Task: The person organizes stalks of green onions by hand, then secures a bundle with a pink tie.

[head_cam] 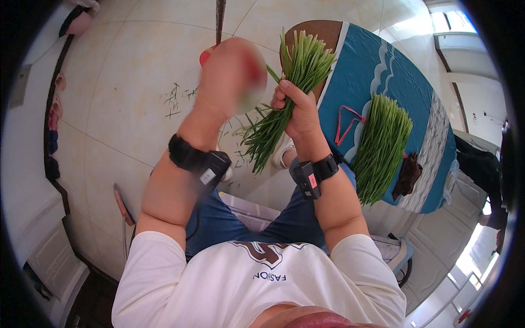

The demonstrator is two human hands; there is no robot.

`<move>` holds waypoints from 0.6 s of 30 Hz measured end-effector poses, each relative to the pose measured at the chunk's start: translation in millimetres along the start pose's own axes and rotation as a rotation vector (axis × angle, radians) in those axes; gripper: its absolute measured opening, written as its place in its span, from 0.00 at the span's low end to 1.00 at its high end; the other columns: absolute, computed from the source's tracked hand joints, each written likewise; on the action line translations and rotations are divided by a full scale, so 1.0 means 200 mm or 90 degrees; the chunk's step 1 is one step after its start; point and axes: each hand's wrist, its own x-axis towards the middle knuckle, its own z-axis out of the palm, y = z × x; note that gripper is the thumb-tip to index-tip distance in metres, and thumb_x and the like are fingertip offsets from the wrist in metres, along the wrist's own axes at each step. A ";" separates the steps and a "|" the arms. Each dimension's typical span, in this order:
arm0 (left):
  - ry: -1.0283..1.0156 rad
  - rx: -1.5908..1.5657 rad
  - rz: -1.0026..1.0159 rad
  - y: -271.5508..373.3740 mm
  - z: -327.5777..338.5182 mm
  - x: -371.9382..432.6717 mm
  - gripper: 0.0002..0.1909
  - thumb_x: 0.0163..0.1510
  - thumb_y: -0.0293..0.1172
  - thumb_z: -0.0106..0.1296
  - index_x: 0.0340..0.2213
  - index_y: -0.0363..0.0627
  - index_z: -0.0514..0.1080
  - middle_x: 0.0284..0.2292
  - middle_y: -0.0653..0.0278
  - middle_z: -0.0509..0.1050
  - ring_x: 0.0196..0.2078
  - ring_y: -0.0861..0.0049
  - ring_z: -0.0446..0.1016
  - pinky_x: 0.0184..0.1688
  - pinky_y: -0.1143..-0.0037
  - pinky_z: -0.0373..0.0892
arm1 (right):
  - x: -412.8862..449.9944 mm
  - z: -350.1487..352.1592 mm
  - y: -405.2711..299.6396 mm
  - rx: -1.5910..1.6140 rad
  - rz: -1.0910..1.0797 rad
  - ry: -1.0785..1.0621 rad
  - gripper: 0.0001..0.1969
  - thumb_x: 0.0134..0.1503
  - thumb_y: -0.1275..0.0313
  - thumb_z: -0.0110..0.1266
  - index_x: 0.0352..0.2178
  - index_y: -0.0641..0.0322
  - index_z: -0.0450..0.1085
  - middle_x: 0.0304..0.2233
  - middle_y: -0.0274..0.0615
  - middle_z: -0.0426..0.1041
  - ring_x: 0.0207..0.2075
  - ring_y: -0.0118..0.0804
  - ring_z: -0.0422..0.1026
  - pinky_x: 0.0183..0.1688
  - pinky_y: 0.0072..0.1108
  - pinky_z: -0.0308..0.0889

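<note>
My right hand [301, 108] is closed around the middle of a bunch of garlic chives [309, 61]. The pale cut ends point away from me over the table's edge, and the dark leaf tips hang down toward my knees. My left hand [227, 76], blurred, is raised to the left of the bunch. It grips a red-handled tool [220, 22] whose narrow, dark metal part sticks out away from me; blur hides its exact kind. A second, larger bunch of chives [381, 151] lies on the table at my right.
The oval table [410, 78] has a teal cover and a brown end. A red tie [338, 127] and a crumpled brown item [408, 176] lie on it. Chive trimmings [174, 98] litter the tiled floor. Shoes [55, 108] line the left wall.
</note>
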 end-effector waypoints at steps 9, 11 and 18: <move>0.054 -0.059 0.106 0.08 -0.04 0.09 0.17 0.61 0.42 0.44 0.23 0.44 0.65 0.19 0.70 0.63 0.18 0.86 0.58 0.18 0.83 0.53 | -0.02 0.02 -0.01 0.002 0.034 0.011 0.09 0.52 0.73 0.55 0.33 0.65 0.66 0.25 0.42 0.72 0.23 0.31 0.70 0.27 0.20 0.67; 0.181 -0.209 0.076 0.14 -0.06 0.09 0.18 0.62 0.42 0.42 0.22 0.45 0.62 0.20 0.69 0.63 0.18 0.85 0.58 0.19 0.83 0.54 | -0.01 0.00 -0.01 0.015 0.029 -0.012 0.09 0.52 0.73 0.55 0.34 0.64 0.66 0.26 0.44 0.73 0.24 0.31 0.72 0.26 0.21 0.68; -0.129 0.594 0.263 0.00 -0.09 0.08 0.14 0.43 0.37 0.59 0.28 0.43 0.67 0.26 0.64 0.72 0.30 0.66 0.71 0.34 0.71 0.69 | -0.02 0.00 0.01 -0.023 0.073 -0.115 0.11 0.51 0.73 0.55 0.36 0.66 0.67 0.27 0.45 0.74 0.24 0.33 0.72 0.27 0.22 0.69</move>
